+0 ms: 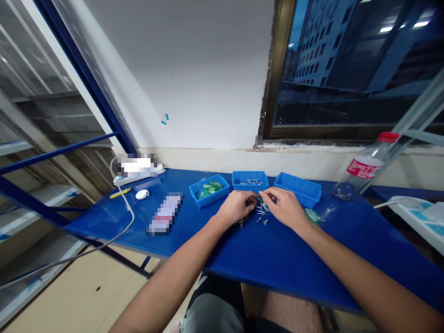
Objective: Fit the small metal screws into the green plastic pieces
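Left hand: the left hand (237,206) is over the table, thumb and index fingertips close together; whether they grip anything cannot be told (the fingers hide the spot).
Right hand: the right hand (286,208) faces the left, its fingertips just beside the other's; a small dark-green bit (261,196) shows between the two hands, but which fingers are clamped on it cannot be told.
Metal pins: a loose group of metal pins (263,213) lies on the blue table (215,249), below and between the hands (some ends are covered by fingers).
Middle bin: the middle bin (250,188), directly beyond the hands, contains similar pins.
Left bin: the left bin (212,196) contains green packets (209,188) and stands at an angle.
Right bin: the right bin (301,188) stands beyond the right hand, also angled.
Loose packet: a greenish packet (314,215) lies near the right wrist.
Bottle: a clear bottle (364,166) with a red cap stands at right.
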The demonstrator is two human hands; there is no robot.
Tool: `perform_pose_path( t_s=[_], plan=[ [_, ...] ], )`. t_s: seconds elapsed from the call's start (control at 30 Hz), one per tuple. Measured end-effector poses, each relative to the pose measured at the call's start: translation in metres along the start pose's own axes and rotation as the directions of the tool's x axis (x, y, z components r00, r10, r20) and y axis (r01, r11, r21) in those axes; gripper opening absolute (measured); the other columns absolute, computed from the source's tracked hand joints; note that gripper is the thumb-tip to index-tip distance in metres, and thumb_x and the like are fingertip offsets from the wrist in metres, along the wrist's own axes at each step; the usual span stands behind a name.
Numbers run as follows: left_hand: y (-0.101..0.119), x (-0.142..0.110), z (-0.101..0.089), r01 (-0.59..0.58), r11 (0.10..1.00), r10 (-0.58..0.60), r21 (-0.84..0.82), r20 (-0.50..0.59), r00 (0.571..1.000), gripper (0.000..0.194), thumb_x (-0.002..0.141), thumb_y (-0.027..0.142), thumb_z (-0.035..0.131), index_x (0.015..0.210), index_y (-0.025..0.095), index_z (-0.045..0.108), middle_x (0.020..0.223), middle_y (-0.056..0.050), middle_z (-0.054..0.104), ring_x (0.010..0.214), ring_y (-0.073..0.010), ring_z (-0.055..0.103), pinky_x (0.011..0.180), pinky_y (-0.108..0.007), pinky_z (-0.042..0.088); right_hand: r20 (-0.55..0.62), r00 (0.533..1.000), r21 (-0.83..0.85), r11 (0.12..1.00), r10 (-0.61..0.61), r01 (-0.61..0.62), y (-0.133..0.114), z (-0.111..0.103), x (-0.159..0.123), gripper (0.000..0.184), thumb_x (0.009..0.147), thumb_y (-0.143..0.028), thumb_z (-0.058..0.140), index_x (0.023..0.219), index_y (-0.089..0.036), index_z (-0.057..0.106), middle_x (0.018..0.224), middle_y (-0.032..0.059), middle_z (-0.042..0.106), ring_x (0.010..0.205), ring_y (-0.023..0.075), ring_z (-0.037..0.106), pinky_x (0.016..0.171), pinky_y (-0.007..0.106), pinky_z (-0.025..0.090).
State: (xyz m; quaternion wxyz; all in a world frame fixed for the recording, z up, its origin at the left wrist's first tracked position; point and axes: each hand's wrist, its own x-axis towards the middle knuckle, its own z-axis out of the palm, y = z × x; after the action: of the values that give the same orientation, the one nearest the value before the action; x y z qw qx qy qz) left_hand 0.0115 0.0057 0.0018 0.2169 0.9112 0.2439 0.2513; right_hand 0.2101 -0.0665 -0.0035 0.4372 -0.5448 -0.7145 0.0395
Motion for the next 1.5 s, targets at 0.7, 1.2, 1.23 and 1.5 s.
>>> perform_pose_path(
  t_s=[0.7, 1.2, 1.23, 1.5],
  plan=[
    [0.005, 0.003, 0.001, 0.040, 0.902, -0.161, -0.431, -0.249, 0.955, 0.041, 0.087, 0.007, 0.070, 0.126, 0.017, 0.068, 0.115, -0.011, 0.078, 0.095, -0.0200, 0.079, 0.087, -0.036, 0.066, 0.051, 0.998, 0.046, 0.999, -0.027, 0.025, 0.001, 0.002, -0.001, 0.009, 0.095, -0.029, 0.060, 0.092, -0.025, 0.068, 0.091, 0.0044, 0.073, 0.066, 0.0187, 0.060, 0.064, 0.033, 0.050],
    [0.021, -0.002, -0.011, 0.107, 0.948, -0.176, -0.299, -0.211, 0.961, 0.040, 0.098, 0.047, 0.066, 0.125, 0.018, 0.073, 0.091, -0.006, 0.080, 0.079, -0.0198, 0.076, 0.077, -0.032, 0.061, -0.052, 0.998, 0.090, 0.996, 0.034, -0.029, -0.009, 0.001, -0.002, 0.010, 0.092, -0.031, 0.060, 0.094, -0.024, 0.067, 0.083, 0.0037, 0.068, 0.068, 0.0196, 0.060, 0.066, 0.033, 0.050],
    [0.021, -0.002, -0.011, 0.133, 0.938, -0.197, -0.321, -0.178, 0.964, 0.041, 0.097, 0.050, 0.065, 0.122, 0.018, 0.074, 0.086, -0.006, 0.080, 0.077, -0.0203, 0.076, 0.075, -0.032, 0.061, -0.048, 0.998, 0.115, 0.993, 0.048, -0.042, -0.009, 0.000, -0.002, 0.011, 0.093, -0.033, 0.062, 0.093, -0.024, 0.069, 0.085, 0.0044, 0.069, 0.069, 0.0199, 0.061, 0.066, 0.033, 0.050],
    [0.021, -0.003, -0.010, 0.176, 0.871, -0.226, -0.458, -0.057, 0.972, 0.043, 0.093, 0.054, 0.070, 0.114, 0.016, 0.077, 0.085, -0.007, 0.081, 0.079, -0.0237, 0.080, 0.075, -0.033, 0.064, -0.038, 0.998, 0.162, 0.986, 0.046, -0.039, -0.009, -0.001, -0.003, 0.009, 0.090, -0.026, 0.064, 0.089, -0.025, 0.073, 0.095, 0.0041, 0.074, 0.069, 0.0183, 0.062, 0.068, 0.033, 0.052]
  ],
)
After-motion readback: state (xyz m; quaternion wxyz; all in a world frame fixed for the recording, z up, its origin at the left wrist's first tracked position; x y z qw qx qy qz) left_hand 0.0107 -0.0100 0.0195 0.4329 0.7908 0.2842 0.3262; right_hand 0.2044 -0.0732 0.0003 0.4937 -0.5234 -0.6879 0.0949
